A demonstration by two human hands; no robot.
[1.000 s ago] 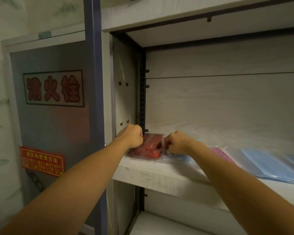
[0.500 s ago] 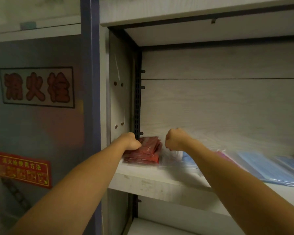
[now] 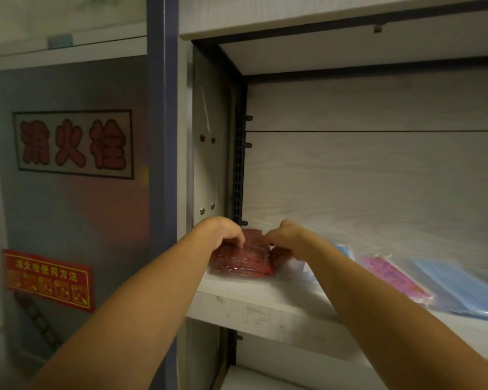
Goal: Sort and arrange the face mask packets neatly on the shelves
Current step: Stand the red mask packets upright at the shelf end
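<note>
**Both hands on red packet stack**

Left hand [image 3: 225, 231] and right hand [image 3: 286, 237]: each grip pinches the red mask packets [image 3: 241, 261], stacked at the shelf's [image 3: 265, 305] left end. Pink packet [image 3: 392, 275] and blue packets [image 3: 457, 288] lie further right.

Head cam, fwd-down, close to shelf [image 3: 265, 311]

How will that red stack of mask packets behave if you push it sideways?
Probably slippery: the red packets sit in glossy clear wrap, so the upper ones may slide off. Likely light and floppy, since they look thin and flat. Both hands, left and right, steadying them seems wise.
</note>
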